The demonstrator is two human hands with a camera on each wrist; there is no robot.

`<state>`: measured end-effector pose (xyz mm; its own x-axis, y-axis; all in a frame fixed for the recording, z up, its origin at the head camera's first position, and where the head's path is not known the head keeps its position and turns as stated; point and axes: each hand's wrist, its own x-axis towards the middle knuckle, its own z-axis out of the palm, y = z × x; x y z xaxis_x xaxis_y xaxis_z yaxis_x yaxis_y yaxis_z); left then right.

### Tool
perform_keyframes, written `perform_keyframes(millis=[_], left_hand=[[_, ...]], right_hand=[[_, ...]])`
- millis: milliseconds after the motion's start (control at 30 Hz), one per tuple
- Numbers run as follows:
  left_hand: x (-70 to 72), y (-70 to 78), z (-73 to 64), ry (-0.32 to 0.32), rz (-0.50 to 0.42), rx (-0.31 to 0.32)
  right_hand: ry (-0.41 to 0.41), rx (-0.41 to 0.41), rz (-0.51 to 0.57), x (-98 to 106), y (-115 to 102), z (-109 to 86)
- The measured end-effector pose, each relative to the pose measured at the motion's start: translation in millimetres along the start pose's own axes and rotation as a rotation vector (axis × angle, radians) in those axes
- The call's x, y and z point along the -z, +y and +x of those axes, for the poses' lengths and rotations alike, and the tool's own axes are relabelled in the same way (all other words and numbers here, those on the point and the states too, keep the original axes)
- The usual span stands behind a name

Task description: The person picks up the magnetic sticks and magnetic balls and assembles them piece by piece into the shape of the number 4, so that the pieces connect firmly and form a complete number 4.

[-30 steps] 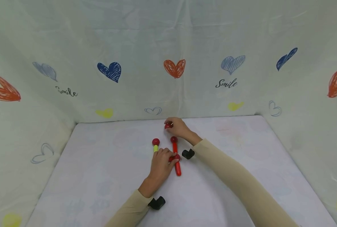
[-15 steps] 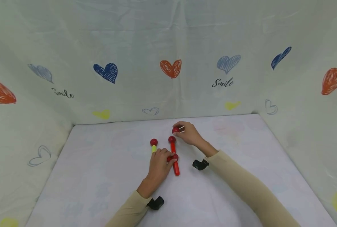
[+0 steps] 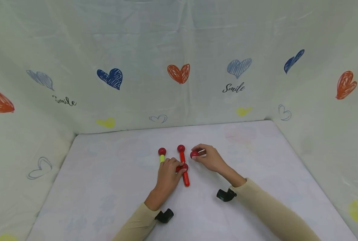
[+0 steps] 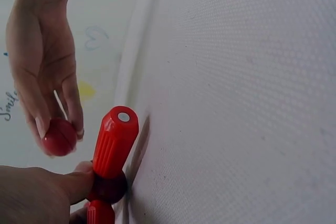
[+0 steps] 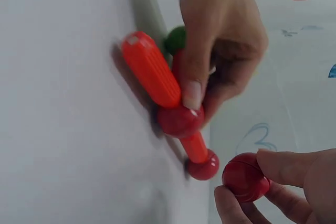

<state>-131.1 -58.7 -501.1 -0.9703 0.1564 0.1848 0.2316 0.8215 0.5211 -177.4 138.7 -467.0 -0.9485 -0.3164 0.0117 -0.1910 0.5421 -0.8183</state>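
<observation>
My left hand (image 3: 168,175) pinches a red ball (image 3: 184,167) at the joint of several fluted red rods. One red rod (image 3: 186,179) points toward me from that ball. Another red rod (image 3: 182,156) runs away from it to a second red ball (image 3: 181,148). In the right wrist view, a green ball (image 5: 175,40) shows behind the left thumb, beside a partly hidden red rod. With fingertips and thumb, my right hand (image 3: 211,159) holds a loose red ball (image 3: 194,154), apart from the joined pieces and to their right.
Left of the joined red pieces, a yellow-green rod (image 3: 162,158) ends in a red ball (image 3: 162,151); its near end is hidden behind my left hand. The white table (image 3: 112,187) meets a hanging sheet (image 3: 143,83) printed with hearts at its back edge.
My right hand has come from the far side of the table toward me and to the right, carrying the red ball. My left hand keeps its grip; the head view has shifted slightly.
</observation>
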Motion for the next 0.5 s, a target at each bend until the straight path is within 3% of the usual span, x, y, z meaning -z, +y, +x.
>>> perform_keyframes(millis=[500], left_hand=[[-0.9, -1.7, -0.1, 0.0, -0.017, 0.009]], right_hand=[[-0.098, -0.053, 0.115, -19, 17, -59.5]])
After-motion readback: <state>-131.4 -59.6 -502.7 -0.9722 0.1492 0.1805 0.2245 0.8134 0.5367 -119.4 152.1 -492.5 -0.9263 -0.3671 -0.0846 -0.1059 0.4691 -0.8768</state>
